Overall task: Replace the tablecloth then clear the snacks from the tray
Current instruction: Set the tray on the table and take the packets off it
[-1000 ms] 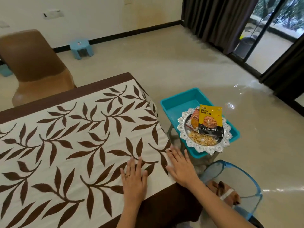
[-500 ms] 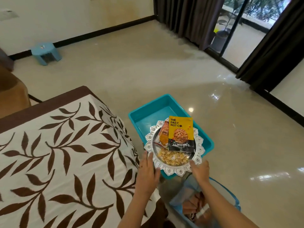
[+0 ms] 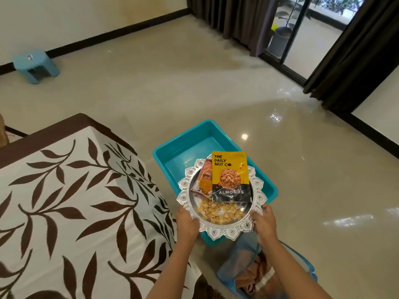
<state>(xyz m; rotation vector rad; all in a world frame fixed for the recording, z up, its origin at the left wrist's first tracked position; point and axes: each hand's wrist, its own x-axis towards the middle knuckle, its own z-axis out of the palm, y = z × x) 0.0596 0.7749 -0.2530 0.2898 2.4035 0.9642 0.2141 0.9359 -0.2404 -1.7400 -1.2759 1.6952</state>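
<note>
Shiny floor (image 3: 280, 169), teal tub (image 3: 179, 137), snack packets (image 3: 230, 175) on silver tray (image 3: 226, 233)

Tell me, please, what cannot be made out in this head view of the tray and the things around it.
Head view:
Red packet: mostly covered by the almonds pouch, label unreadable.
Fingers of the left hand and right hand: largely hidden under the tray.
Mesh basket contents: blocked by the right forearm, cut by the bottom edge.
</note>
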